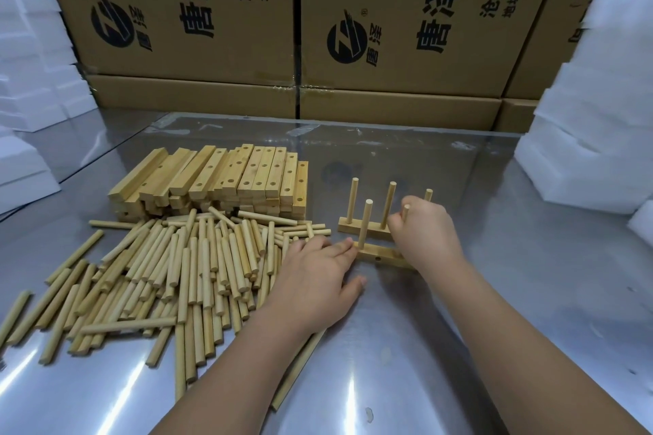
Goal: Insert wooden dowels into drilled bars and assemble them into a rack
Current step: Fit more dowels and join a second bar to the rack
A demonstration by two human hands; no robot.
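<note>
Dowel (406,209) gripped upright by right hand (424,235); left hand (318,279) flat, seemingly touching bar (383,252).

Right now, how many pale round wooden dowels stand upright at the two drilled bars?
5. The far drilled wooden bar holds three dowels; the near bar holds one; the right hand grips the fifth dowel, foot hidden.

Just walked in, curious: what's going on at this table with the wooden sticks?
A person is building a rack. The right hand grips a dowel upright over the near bar, which holds one standing dowel, while the left hand lies flat by that bar's end. The far bar carries upright dowels. Loose dowels and drilled bars wait on the left.
</note>
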